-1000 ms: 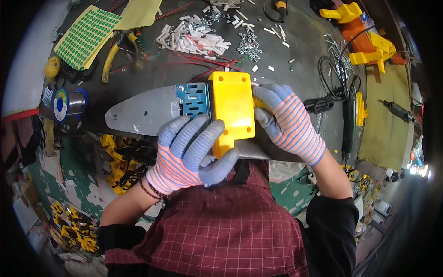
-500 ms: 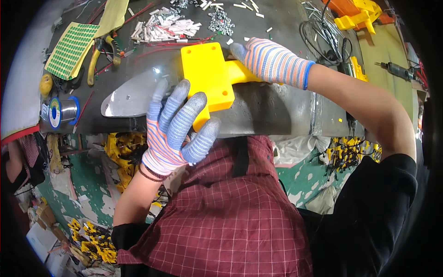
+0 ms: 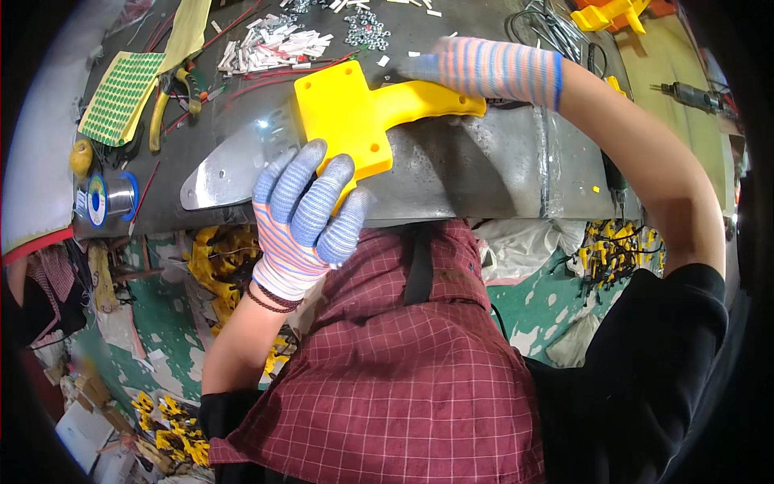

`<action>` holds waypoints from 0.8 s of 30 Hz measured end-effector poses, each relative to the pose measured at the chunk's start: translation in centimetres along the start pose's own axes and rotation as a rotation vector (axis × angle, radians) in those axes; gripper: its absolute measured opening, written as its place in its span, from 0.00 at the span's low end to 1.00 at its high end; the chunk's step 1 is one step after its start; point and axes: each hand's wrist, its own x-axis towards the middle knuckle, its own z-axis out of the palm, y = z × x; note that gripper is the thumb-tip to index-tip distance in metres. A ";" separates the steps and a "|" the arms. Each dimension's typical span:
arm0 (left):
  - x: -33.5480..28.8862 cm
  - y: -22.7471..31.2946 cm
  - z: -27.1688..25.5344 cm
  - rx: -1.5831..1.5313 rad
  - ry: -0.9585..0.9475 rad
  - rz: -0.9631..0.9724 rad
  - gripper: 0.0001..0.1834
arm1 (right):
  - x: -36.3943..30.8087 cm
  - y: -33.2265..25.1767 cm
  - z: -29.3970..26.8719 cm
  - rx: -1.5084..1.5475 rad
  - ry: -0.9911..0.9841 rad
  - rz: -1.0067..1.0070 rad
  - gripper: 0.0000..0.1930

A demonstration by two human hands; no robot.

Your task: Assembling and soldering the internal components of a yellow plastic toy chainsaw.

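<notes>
A bright yellow plastic tool housing [image 3: 343,113] with a boxy head and a curved handle lies on the dark bench, screw holes in its face. From the left side of the head juts a flat grey metal plate [image 3: 222,177]. My left hand [image 3: 302,214], in a striped knit glove, is closed around the near left corner of the head, its palm side hidden. Just beyond the handle is my gloved right hand [image 3: 488,68], fingers pointing left; they are blurred, and I cannot tell whether they touch the handle.
White sleeve pieces [image 3: 270,44] and small metal nuts [image 3: 367,31] lie in heaps at the back. To the left are pliers [image 3: 160,113], a sheet of green stickers [image 3: 121,93] and a solder wire spool [image 3: 113,198]. A screwdriver-like power tool [image 3: 689,97] lies far right.
The yellow housing has shifted slightly left and away from me, with my left hand on it. My right hand has moved up off the handle, which now shows along its length.
</notes>
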 end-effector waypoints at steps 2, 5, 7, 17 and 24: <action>0.0 0.5 -0.2 0.012 -0.044 -0.043 0.20 | -2.1 -1.3 -2.3 0.488 -0.292 0.407 0.24; 2.7 1.3 -2.7 0.037 -0.187 -0.056 0.20 | -6.7 1.2 2.3 0.517 0.196 0.269 0.16; 5.5 1.2 -3.7 0.001 -0.315 -0.088 0.24 | -7.7 -0.5 2.7 0.618 0.467 0.261 0.15; 13.8 0.3 4.2 -0.178 -0.538 -0.147 0.23 | -9.6 -1.6 7.4 0.376 0.778 0.276 0.11; 14.5 0.8 3.9 -0.184 -0.600 -0.223 0.24 | -9.1 -0.3 8.9 0.393 0.918 0.174 0.11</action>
